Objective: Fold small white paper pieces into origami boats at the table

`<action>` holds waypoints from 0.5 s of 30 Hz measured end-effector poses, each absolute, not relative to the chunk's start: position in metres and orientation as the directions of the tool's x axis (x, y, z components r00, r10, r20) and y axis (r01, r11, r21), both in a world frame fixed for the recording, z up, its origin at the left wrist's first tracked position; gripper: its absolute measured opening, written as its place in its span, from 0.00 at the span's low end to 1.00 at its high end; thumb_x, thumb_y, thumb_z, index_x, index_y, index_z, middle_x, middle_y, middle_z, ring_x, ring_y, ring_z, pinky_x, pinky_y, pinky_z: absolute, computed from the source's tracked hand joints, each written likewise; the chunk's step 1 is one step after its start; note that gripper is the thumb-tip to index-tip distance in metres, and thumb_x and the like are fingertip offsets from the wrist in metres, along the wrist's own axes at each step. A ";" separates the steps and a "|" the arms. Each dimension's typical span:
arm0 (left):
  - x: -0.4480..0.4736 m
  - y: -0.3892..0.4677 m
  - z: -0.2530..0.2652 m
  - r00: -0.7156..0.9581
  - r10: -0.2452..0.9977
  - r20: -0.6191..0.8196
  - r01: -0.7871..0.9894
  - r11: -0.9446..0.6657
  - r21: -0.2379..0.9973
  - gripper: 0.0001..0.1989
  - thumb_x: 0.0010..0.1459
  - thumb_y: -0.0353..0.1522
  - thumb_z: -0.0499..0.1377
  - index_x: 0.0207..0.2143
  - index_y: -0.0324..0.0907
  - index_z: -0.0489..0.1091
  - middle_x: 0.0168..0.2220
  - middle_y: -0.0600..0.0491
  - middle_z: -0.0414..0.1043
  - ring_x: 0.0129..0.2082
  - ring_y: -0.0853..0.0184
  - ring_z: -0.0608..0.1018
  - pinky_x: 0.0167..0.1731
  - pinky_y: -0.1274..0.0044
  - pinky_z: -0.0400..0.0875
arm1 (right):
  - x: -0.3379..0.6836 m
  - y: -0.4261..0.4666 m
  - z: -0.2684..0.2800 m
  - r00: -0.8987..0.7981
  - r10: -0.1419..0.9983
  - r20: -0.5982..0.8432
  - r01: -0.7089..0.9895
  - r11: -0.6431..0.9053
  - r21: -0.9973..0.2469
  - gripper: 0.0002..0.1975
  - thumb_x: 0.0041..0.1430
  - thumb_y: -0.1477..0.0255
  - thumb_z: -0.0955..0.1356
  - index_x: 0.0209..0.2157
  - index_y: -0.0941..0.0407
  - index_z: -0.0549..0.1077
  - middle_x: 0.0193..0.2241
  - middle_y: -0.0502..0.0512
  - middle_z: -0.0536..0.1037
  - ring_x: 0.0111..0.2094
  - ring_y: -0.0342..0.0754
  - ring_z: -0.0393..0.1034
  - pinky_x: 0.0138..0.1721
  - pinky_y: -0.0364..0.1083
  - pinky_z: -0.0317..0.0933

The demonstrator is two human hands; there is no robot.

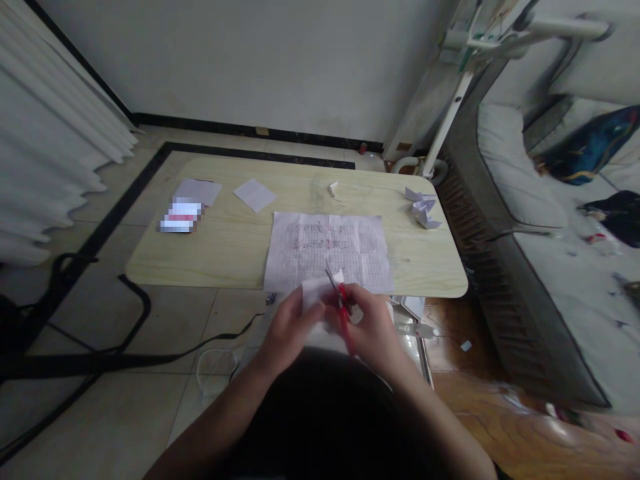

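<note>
My left hand (291, 325) is closed on a small piece of white paper (314, 291) at the near edge of the table. In my right hand (371, 327) is a pair of scissors (343, 310) with red handles, its blades pointing up and away from me beside the paper. Whether the blades touch the paper I cannot tell; the hands are slightly blurred. Just beyond them a large creased printed sheet (327, 243) lies flat on the table.
On the pale wooden table (220, 247) lie a white paper square (255, 195), another sheet (199, 192), a pixelated item (181, 216), a small paper scrap (333, 190) and folded paper shapes (423, 208). A grey sofa (565, 300) stands at right, a white curtain (60, 127) at left.
</note>
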State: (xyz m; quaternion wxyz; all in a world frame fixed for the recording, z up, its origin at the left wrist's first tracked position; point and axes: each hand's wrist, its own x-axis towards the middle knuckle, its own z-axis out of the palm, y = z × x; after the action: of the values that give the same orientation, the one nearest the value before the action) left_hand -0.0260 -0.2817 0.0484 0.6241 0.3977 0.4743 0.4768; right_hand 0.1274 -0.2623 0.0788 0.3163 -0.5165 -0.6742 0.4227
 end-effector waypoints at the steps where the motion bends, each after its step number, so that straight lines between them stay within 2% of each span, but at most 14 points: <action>1: -0.028 -0.280 0.046 0.024 0.969 -0.245 -0.218 0.244 0.945 0.20 0.57 0.43 0.60 0.47 0.39 0.72 0.45 0.45 0.77 0.46 0.58 0.78 0.45 0.71 0.74 | 0.130 -0.260 0.080 -0.268 0.963 -0.026 0.399 0.087 -0.913 0.05 0.53 0.70 0.70 0.30 0.56 0.71 0.25 0.50 0.73 0.26 0.43 0.64 0.28 0.42 0.58; 4: -0.038 -0.276 0.044 -0.109 0.946 -0.304 -0.247 0.270 0.931 0.19 0.55 0.41 0.63 0.44 0.38 0.73 0.41 0.46 0.78 0.41 0.58 0.79 0.36 0.73 0.77 | 0.150 -0.243 0.079 -0.240 0.970 -0.029 0.378 0.066 -0.923 0.09 0.55 0.66 0.70 0.35 0.57 0.73 0.27 0.51 0.75 0.29 0.45 0.67 0.32 0.44 0.61; 6: -0.045 -0.272 0.046 -0.128 0.934 -0.333 -0.318 0.279 0.906 0.19 0.53 0.40 0.64 0.43 0.37 0.72 0.39 0.47 0.78 0.35 0.59 0.80 0.26 0.73 0.78 | 0.167 -0.225 0.075 -0.211 0.977 -0.032 0.484 0.076 -0.872 0.12 0.55 0.66 0.69 0.39 0.57 0.73 0.28 0.52 0.75 0.30 0.45 0.68 0.33 0.44 0.61; 8: -0.052 -0.270 0.049 -0.160 0.926 -0.341 -0.367 0.264 0.892 0.19 0.50 0.39 0.65 0.42 0.36 0.72 0.38 0.47 0.77 0.32 0.61 0.79 0.19 0.75 0.76 | 0.184 -0.204 0.068 -0.242 0.968 -0.069 0.656 0.111 -0.747 0.12 0.55 0.66 0.69 0.38 0.58 0.74 0.27 0.53 0.75 0.28 0.46 0.67 0.31 0.45 0.59; 10: -0.055 -0.270 0.053 -0.201 0.923 -0.328 -0.376 0.237 0.896 0.19 0.50 0.39 0.65 0.41 0.36 0.73 0.36 0.47 0.77 0.30 0.62 0.79 0.16 0.77 0.75 | 0.194 -0.185 0.060 -0.288 0.956 -0.064 0.799 0.203 -0.566 0.10 0.55 0.68 0.68 0.37 0.58 0.76 0.29 0.56 0.75 0.29 0.47 0.67 0.32 0.46 0.58; 12: -0.055 -0.270 0.054 -0.238 0.919 -0.315 -0.359 0.218 0.908 0.18 0.50 0.38 0.65 0.41 0.36 0.73 0.36 0.48 0.77 0.29 0.63 0.79 0.16 0.78 0.75 | 0.197 -0.171 0.052 -0.324 0.945 -0.050 0.870 0.276 -0.408 0.09 0.56 0.69 0.66 0.34 0.58 0.76 0.30 0.58 0.75 0.30 0.48 0.68 0.33 0.47 0.58; 15: -0.054 -0.272 0.056 -0.267 0.913 -0.308 -0.320 0.217 0.922 0.17 0.51 0.39 0.64 0.40 0.36 0.73 0.35 0.48 0.77 0.29 0.63 0.79 0.15 0.78 0.75 | 0.196 -0.160 0.042 -0.352 0.934 -0.053 0.905 0.326 -0.274 0.09 0.56 0.70 0.65 0.32 0.59 0.76 0.31 0.61 0.75 0.31 0.49 0.68 0.34 0.47 0.58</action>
State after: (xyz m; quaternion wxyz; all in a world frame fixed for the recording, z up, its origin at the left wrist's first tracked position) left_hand -0.0536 -0.2725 0.0562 0.5441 0.2655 0.5591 0.5665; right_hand 0.1957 -0.1595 0.0422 0.0573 -0.5662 -0.8122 0.1287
